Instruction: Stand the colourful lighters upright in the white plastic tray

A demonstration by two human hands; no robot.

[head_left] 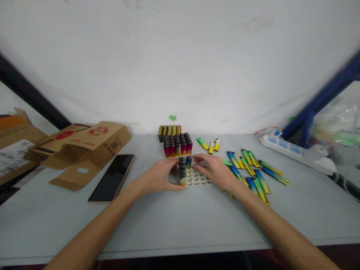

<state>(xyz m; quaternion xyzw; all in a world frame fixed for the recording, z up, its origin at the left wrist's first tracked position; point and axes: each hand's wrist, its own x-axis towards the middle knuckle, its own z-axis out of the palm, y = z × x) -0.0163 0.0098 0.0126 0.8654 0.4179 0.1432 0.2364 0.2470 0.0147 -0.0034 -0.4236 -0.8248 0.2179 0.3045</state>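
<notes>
A white tray with rows of holes [194, 180] lies on the table. Along its left side stands a column of upright lighters [182, 179], and one blue lighter [188, 162] stands at the back beside them. My left hand [159, 175] wraps round the left end of the tray, its thumb at the front corner and its fingers partly hidden behind the lighters. Just right of the blue lighter is my right hand [212, 167], with thumb and fingers apart and nothing visible between them. Several loose blue, green and yellow lighters [261, 189] lie to its right.
Behind the tray stand blocks of pink lighters [177, 146] and yellow-topped lighters [169, 131]. A phone [112, 178] and an opened cardboard box [92, 144] lie left. A power strip [298, 152] is at the right; a wall [180, 75] rises behind.
</notes>
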